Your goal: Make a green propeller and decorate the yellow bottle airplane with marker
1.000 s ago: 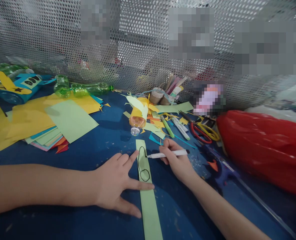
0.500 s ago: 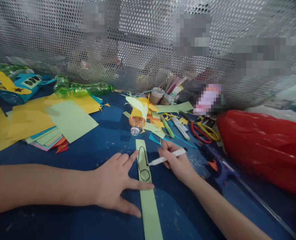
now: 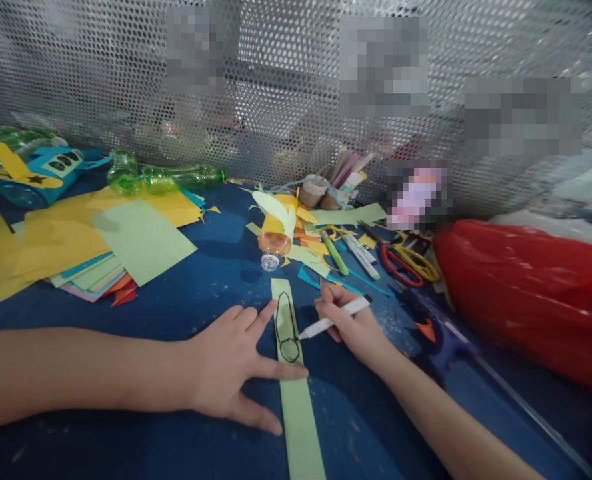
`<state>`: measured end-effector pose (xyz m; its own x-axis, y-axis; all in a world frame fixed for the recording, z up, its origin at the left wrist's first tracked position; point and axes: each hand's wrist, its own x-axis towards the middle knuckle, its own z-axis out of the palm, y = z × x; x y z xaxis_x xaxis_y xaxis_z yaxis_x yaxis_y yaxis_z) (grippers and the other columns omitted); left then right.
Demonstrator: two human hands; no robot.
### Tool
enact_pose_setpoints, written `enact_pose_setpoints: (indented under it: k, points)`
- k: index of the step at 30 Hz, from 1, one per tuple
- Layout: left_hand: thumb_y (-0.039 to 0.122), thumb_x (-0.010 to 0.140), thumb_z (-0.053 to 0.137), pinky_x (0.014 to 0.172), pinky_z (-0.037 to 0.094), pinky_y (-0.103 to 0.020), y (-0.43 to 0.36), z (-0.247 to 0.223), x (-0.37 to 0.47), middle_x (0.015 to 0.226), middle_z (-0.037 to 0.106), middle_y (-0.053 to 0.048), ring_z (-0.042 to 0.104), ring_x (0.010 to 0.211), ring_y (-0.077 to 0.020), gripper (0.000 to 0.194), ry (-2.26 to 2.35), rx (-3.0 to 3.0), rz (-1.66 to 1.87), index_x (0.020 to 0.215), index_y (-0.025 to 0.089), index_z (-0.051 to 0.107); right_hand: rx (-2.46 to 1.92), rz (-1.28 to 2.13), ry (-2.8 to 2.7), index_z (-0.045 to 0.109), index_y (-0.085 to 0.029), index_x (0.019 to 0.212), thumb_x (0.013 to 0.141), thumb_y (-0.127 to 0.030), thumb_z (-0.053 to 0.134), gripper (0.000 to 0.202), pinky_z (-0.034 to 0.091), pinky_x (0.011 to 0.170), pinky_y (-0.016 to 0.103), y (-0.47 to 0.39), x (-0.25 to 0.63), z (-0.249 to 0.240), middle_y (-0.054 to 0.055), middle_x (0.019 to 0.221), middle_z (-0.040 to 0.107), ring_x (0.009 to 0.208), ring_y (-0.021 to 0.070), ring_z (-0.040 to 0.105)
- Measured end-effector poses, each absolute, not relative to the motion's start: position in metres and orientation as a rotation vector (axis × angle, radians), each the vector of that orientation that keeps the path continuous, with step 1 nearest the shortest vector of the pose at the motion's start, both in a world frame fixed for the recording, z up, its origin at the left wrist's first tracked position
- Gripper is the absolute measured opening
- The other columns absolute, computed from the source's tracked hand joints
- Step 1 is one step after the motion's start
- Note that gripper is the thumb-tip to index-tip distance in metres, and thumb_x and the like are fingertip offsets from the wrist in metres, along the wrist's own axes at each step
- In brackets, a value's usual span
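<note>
A narrow light-green paper strip (image 3: 301,420) lies lengthwise on the blue table (image 3: 176,440). My left hand (image 3: 241,367) is spread flat with its fingers apart, two of them resting on the strip. In my right hand (image 3: 349,323) is a white marker (image 3: 321,327), its tip at the strip's right side. Black outlines on the strip show a long narrow loop above a small circle. Just beyond the strip's far end lies a small clear bottle (image 3: 271,250) wrapped in yellow paper, with pale green paper wings.
Paper sheets (image 3: 143,243) are stacked at left, near a blue paper-covered plane (image 3: 59,170) and green bottles (image 3: 186,176). Markers (image 3: 360,255), scraps, red-handled scissors (image 3: 401,265), a purple glue gun (image 3: 441,343) and a red plastic bag (image 3: 526,293) lie at right. Perforated metal mesh (image 3: 286,80) stands behind.
The marker tip has moved slightly down toward the circle. The line on the loop's right side now reaches the circle. My left hand has stayed in place.
</note>
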<state>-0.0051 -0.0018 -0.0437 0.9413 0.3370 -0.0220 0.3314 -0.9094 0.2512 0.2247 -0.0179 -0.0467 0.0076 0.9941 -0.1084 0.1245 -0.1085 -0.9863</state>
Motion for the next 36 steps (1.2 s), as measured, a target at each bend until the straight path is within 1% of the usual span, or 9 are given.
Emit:
enact_pose_setpoints:
  k: [5,9,16,20,24,29,36]
  points:
    - [0.083,0.072,0.043,0.086,0.037,-0.055,-0.0021,-0.0446,-0.0056,0.157,0.018,-0.012,0.05,0.106,-0.0364,0.071,0.498,2.855,0.038,0.137,0.057,0.033,-1.357,1.241,-1.218,0.036,-0.023,0.055,0.071,-0.028,0.058,0.028,0.016,0.036,0.02,-0.0166,0.2247,-0.0485,-0.011,0.036,0.036,0.03,0.0036,0.029]
    - [0.082,0.072,0.045,0.087,0.037,-0.056,-0.0022,-0.0441,-0.0053,0.157,0.018,-0.012,0.05,0.106,-0.0365,0.071,0.502,2.854,0.026,0.137,0.057,0.033,-1.295,1.182,-1.164,0.034,-0.022,0.056,0.074,-0.027,0.058,0.03,0.015,0.036,0.02,-0.0168,0.2257,-0.0506,-0.012,0.036,0.035,0.029,0.0033,0.027]
    - [0.082,0.073,0.044,0.088,0.037,-0.056,-0.0026,-0.0431,-0.0057,0.157,0.019,-0.011,0.05,0.108,-0.0371,0.07,0.517,2.854,0.022,0.137,0.057,0.033,-1.321,1.243,-1.344,0.039,-0.023,0.06,0.078,-0.031,0.061,0.03,0.025,0.038,0.019,-0.0174,0.2254,-0.0479,-0.01,0.034,0.045,0.03,0.0067,0.04]
    - [0.081,0.074,0.045,0.091,0.036,-0.055,-0.0024,-0.0441,-0.0061,0.158,0.018,-0.009,0.049,0.11,-0.0356,0.071,0.499,2.864,0.036,0.138,0.054,0.034,-1.323,1.278,-1.387,0.04,-0.023,0.061,0.079,-0.033,0.062,0.03,0.028,0.039,0.02,-0.0177,0.2253,-0.0485,-0.008,0.035,0.051,0.031,0.0079,0.044]
    - [0.082,0.073,0.044,0.09,0.035,-0.054,-0.0018,-0.0451,-0.0063,0.158,0.016,-0.011,0.049,0.11,-0.0366,0.072,0.492,2.842,0.048,0.138,0.055,0.034,-1.355,1.304,-1.394,0.042,-0.023,0.062,0.078,-0.033,0.064,0.029,0.031,0.042,0.02,-0.0195,0.2228,-0.0452,-0.008,0.037,0.054,0.034,0.0087,0.049]
    - [0.082,0.073,0.043,0.09,0.035,-0.054,-0.0016,-0.0461,-0.0063,0.158,0.014,-0.014,0.049,0.112,-0.0378,0.072,0.483,2.834,0.053,0.138,0.054,0.035,-1.353,1.332,-1.409,0.042,-0.022,0.063,0.077,-0.035,0.064,0.029,0.03,0.042,0.02,-0.0208,0.2216,-0.0433,-0.006,0.039,0.057,0.035,0.0097,0.051]
    - [0.083,0.072,0.043,0.088,0.036,-0.057,-0.0023,-0.0463,-0.0064,0.156,0.018,-0.016,0.05,0.11,-0.0395,0.072,0.501,2.832,0.061,0.138,0.055,0.035,-1.351,1.337,-1.422,0.043,-0.023,0.064,0.078,-0.035,0.064,0.028,0.029,0.042,0.021,-0.0212,0.2211,-0.0441,-0.005,0.04,0.058,0.035,0.01,0.05]
